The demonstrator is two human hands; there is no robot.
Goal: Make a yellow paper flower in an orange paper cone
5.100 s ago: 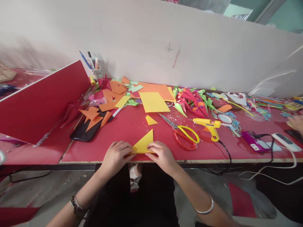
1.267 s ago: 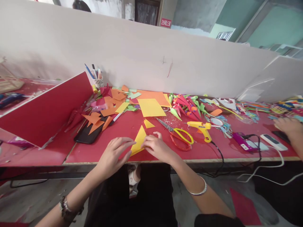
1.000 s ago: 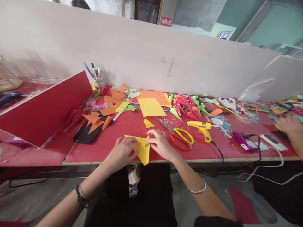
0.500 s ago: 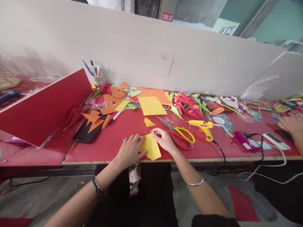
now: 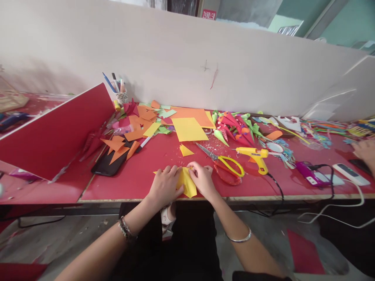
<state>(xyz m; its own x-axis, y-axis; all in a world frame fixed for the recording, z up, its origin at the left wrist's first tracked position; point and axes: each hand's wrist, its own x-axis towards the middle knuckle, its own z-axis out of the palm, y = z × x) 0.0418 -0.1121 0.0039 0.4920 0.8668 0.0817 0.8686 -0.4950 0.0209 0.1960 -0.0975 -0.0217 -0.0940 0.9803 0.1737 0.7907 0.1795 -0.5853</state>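
A folded piece of yellow paper [image 5: 186, 185] lies on the red table [image 5: 137, 177] near its front edge. My left hand [image 5: 164, 185] presses on the paper's left part with the fingers bent over it. My right hand [image 5: 202, 178] holds the paper's right side, fingers curled on its upper edge. The two hands nearly touch above the fold. Most of the paper is hidden under them.
Yellow-and-red scissors [image 5: 225, 165] and a yellow glue gun [image 5: 254, 154] lie right of my hands. A yellow sheet [image 5: 189, 129], orange scraps [image 5: 118, 146], a black phone [image 5: 107, 164] and a pen cup [image 5: 120, 95] lie behind. A red board [image 5: 52, 132] leans left. Another person's hand [image 5: 363, 150] is at far right.
The yellow triangle was turned and opened out, then folded over smaller. Both hands moved closer together on it, slightly farther onto the table.
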